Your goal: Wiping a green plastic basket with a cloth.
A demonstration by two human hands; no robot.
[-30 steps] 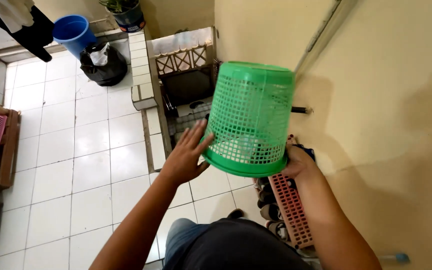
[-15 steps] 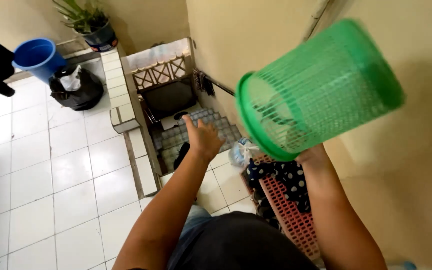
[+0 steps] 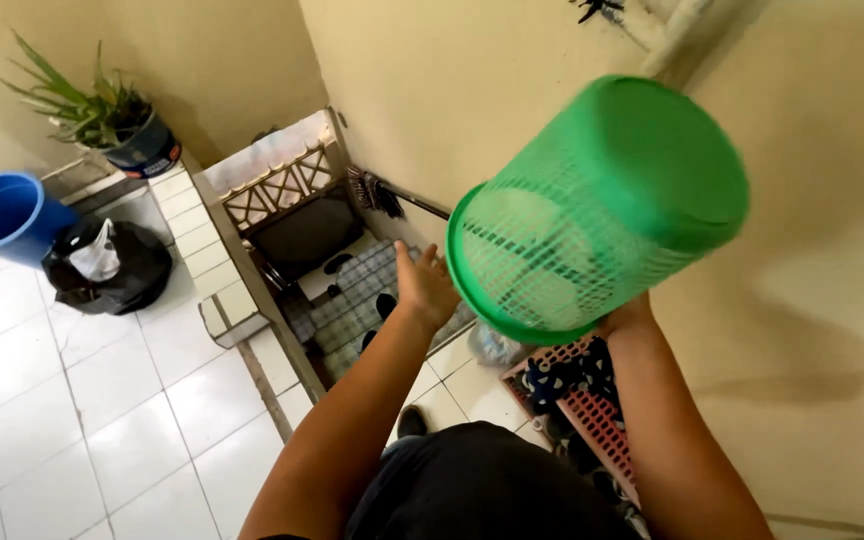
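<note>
Tipping further than half a second ago, the green mesh basket [image 3: 597, 205] is now lying almost on its side in the air against the cream wall [image 3: 812, 300], its open mouth facing the left hand and its solid base pointing up and right. The right hand [image 3: 624, 318] is gripping it from beneath at the lower rim, mostly hidden behind the basket. The left hand [image 3: 424, 285] is hanging open with fingers spread, just beside the rim but apart from it, a little higher than before. Below, a pink slatted rack [image 3: 602, 425] with dark dotted cloth [image 3: 572, 370] is showing. The blue bucket [image 3: 2, 215] and black bag [image 3: 112, 270] are sitting further left in view.
</note>
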